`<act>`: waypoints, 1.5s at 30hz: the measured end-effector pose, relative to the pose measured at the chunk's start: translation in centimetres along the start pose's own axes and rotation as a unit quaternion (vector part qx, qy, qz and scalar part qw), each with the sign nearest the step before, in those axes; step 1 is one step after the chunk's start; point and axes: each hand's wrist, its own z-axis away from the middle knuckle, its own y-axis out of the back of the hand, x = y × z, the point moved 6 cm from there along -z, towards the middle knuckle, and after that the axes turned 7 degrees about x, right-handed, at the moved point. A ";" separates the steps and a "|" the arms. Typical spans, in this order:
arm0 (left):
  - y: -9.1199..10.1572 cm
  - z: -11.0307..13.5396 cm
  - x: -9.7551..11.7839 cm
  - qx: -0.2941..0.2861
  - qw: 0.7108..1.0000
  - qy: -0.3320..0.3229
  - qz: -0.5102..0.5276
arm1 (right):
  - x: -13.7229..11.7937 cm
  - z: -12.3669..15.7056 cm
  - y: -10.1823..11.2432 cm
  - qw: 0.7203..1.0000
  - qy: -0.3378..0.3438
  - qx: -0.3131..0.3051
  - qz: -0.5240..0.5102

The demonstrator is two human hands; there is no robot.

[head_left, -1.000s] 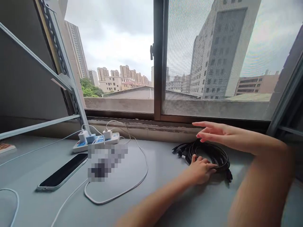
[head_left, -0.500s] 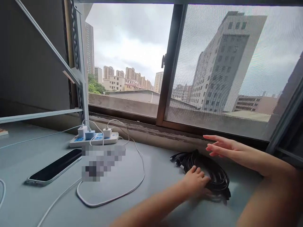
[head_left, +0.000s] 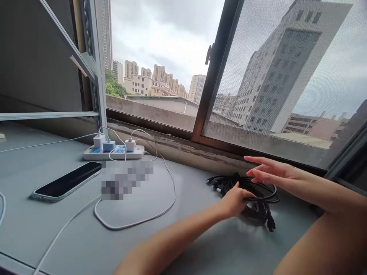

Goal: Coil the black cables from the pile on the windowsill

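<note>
A bundle of coiled black cables (head_left: 259,214) lies on the grey desk near the window wall, its plugs poking out at the left and lower right. My left hand (head_left: 236,200) is closed around part of the coil, and a few loops are lifted off the rest of the bundle. Above and to the right, my right hand (head_left: 272,172) hovers with its fingers stretched out and nothing in them. It hangs close over the raised loops; whether it touches them I cannot tell.
A white power strip (head_left: 114,154) with several chargers stands against the wall. A phone (head_left: 67,181) lies on the left of the desk (head_left: 137,252). A white charging cable (head_left: 134,226) loops across the middle beside a blurred-out patch. A metal frame (head_left: 99,76) rises at the left.
My left hand has closed on the black cables and raised some loops from the bundle. My right hand stays stretched out above. The view has tilted down slightly.
</note>
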 end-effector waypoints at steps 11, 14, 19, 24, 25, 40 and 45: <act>15.9 -3.3 2.2 0.328 0.907 0.068 0.256 | -2.7 -1.5 0.2 0.990 0.106 0.087 0.029; 20.6 -2.8 4.2 0.362 0.897 0.023 0.252 | -3.7 -2.4 -0.3 0.983 0.126 0.122 0.046; 25.4 -1.3 6.5 0.366 0.892 0.010 0.265 | -7.2 -3.2 -1.9 0.960 0.218 0.170 0.041; 28.2 0.2 8.5 0.350 0.893 0.042 0.281 | -10.5 -2.0 -2.0 0.874 0.304 0.378 0.027; 28.6 0.4 8.8 0.344 0.894 0.039 0.286 | -11.0 -1.7 -2.1 0.850 0.319 0.419 0.030; 29.1 0.5 7.0 0.257 0.947 0.062 0.185 | -7.1 -8.8 -8.0 0.955 0.102 0.273 0.053; 28.0 0.3 8.7 0.226 0.955 0.070 0.181 | -6.4 -10.6 -10.9 0.980 0.099 0.131 -0.115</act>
